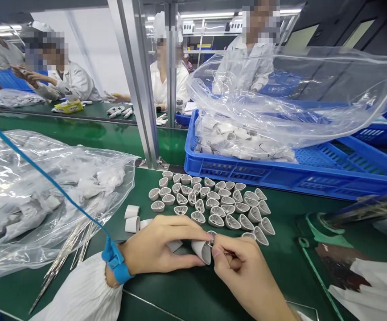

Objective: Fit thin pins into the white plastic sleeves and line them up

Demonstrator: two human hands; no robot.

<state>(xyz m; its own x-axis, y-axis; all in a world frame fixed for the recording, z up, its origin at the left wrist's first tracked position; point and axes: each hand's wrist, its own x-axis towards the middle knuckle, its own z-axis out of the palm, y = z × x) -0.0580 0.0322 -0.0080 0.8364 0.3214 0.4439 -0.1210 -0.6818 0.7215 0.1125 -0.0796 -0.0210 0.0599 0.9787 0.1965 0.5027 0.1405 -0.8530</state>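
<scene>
My left hand (163, 244), with a blue wrist strap (118, 264), grips a light grey hollow plastic shell (200, 252) between thumb and fingers. The shell lies tilted, its open end toward my right hand (243, 261). That hand is closed in a pinch at the shell's rim. A small shiny bit shows at its fingertips and a thin dark piece among the fingers; I cannot make out what they are. Many similar shells (216, 220) stand open side up just beyond my hands. A few more shells (132, 224) lie beside my left hand.
Thin metal rods (63, 254) lie at left near a clear plastic bag (46, 187) of pale parts. A blue crate (247, 171) holds another bag of shells. A green metal fixture (317, 263) stands at right. A metal post (136, 80) rises ahead; co-workers sit beyond.
</scene>
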